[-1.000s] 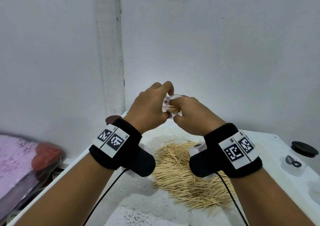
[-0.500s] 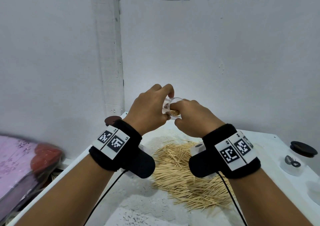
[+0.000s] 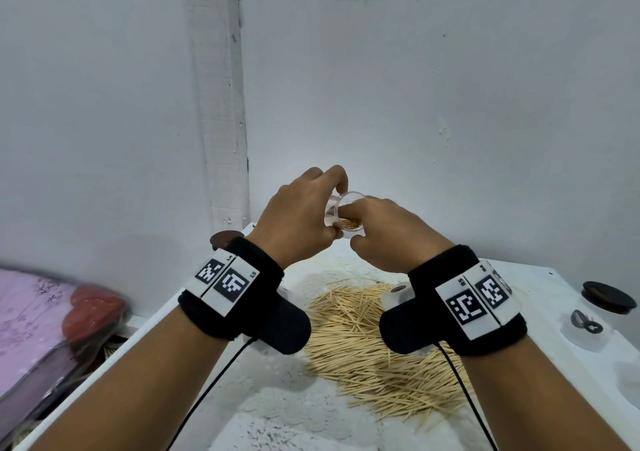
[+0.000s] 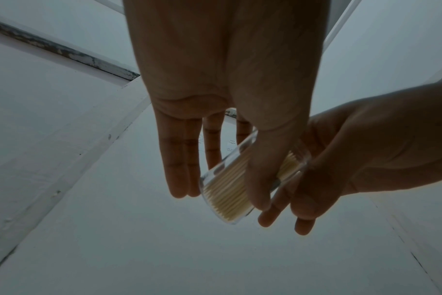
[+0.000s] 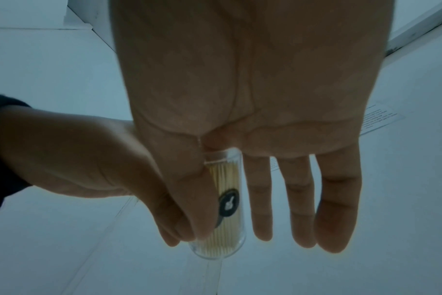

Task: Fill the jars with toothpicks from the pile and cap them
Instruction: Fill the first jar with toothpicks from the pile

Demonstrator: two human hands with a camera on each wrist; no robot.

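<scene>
A small clear jar [image 3: 350, 224] partly filled with toothpicks is held up in the air above the table. My left hand [image 3: 334, 208] grips it, thumb across its side [image 4: 260, 179] and fingers behind. The jar [image 4: 227, 191] is tilted, with its open mouth toward my right hand [image 3: 360, 232]. The right index finger is poked into the mouth onto the toothpick ends. In the right wrist view the other right fingers [image 5: 298, 199] lie straight beside the jar [image 5: 230, 229], which carries a black round label. A loose toothpick pile [image 3: 374, 343] lies below on the white table [image 3: 277, 398].
At the right of the table stand an empty clear jar [image 3: 585, 329] with a black logo and a black lid [image 3: 607, 296] beside it. Another jar [image 3: 396, 295] peeks out by my right wrist. A brown lid [image 3: 225, 239] lies far left. Pink cloth and a red item [image 3: 93, 312] sit off the left edge.
The right index finger has gone a little deeper into the jar's mouth. Both hands stay in nearly the same place above the pile.
</scene>
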